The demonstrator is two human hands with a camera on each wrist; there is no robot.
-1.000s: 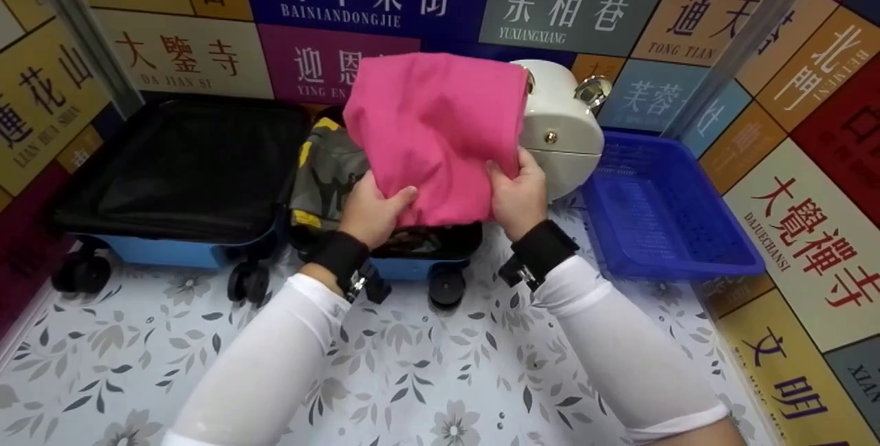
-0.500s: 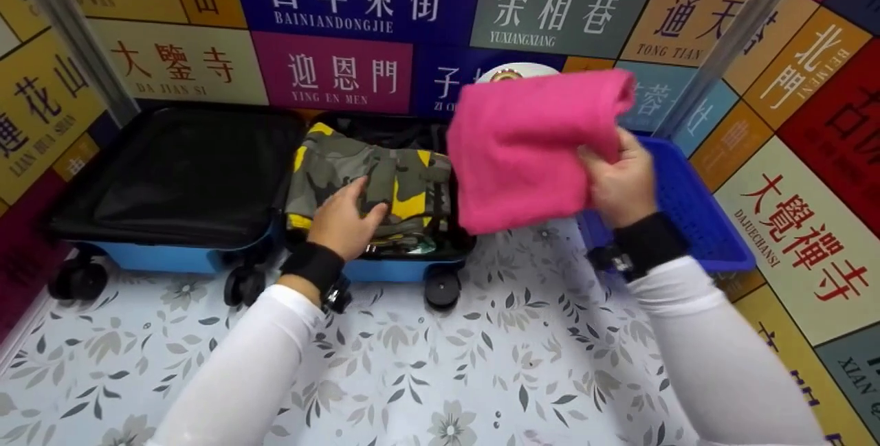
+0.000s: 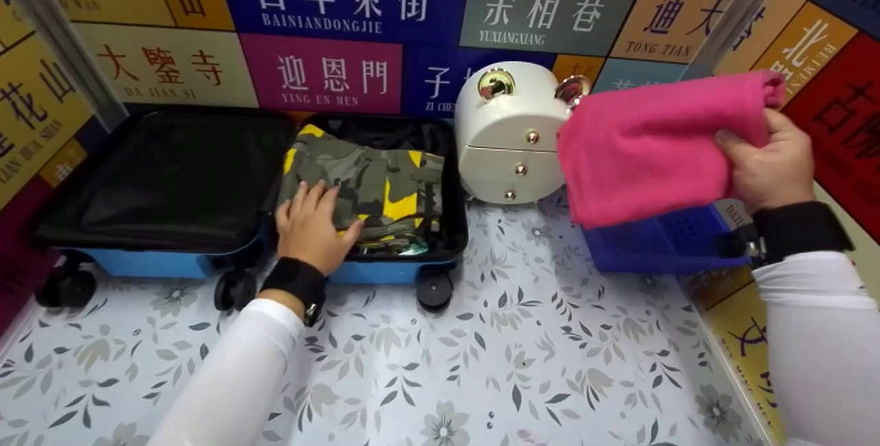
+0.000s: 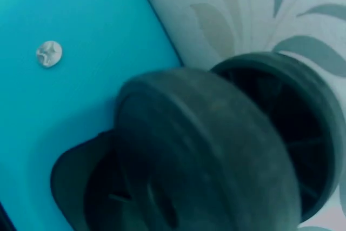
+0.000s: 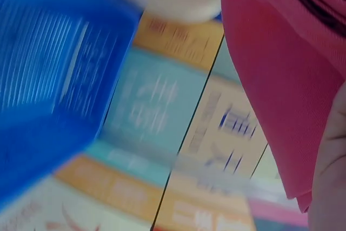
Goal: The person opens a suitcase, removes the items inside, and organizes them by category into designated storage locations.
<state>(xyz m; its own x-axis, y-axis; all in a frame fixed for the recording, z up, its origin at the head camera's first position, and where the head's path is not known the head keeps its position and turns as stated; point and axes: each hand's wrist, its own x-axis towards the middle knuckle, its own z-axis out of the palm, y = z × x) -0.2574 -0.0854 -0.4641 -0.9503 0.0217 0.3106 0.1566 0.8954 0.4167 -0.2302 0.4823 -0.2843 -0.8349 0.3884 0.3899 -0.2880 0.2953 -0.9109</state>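
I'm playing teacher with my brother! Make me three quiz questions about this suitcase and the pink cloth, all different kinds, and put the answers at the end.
1. Pick one. Who is holding up the pink cloth?
A) only the left
B) only the right
C) both together

2. True or false? The camouflage cloth lies in the open suitcase.

3. Fill the gap. The white box stands between the camouflage cloth and the ____ basket. (Hint: a colour.)

Key:
1. B: the fingers of the right hand grip it.
2. True.
3. Blue.
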